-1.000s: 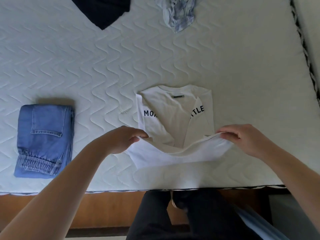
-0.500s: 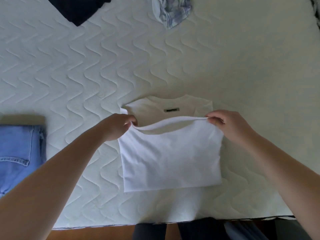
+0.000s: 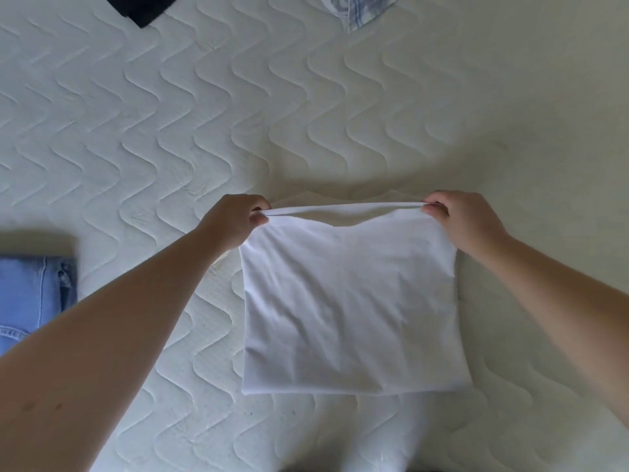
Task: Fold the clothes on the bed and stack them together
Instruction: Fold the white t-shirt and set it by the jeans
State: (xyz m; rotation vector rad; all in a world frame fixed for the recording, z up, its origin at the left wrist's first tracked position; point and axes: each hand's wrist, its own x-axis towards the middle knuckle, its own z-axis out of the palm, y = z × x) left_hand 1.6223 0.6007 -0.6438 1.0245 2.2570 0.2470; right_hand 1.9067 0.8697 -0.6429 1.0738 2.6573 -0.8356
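A white T-shirt (image 3: 347,301) lies folded into a square on the quilted mattress (image 3: 170,131), right of centre. My left hand (image 3: 235,219) pinches its far left corner. My right hand (image 3: 463,219) pinches its far right corner. The far edge is stretched taut between them, and the shirt's collar and print are covered by the folded-over layer. Folded blue jeans (image 3: 34,298) lie at the left edge, partly cut off by the frame.
A dark garment (image 3: 143,8) lies at the top left edge. A crumpled light blue striped garment (image 3: 357,8) lies at the top, right of centre. Both are unfolded and partly out of frame. Bare mattress spreads between them and the shirt.
Both hands carried the shirt's lower hem up and away from me, over the collar, folding the shirt in half. The print and label are now covered. The view shifted toward the bed.
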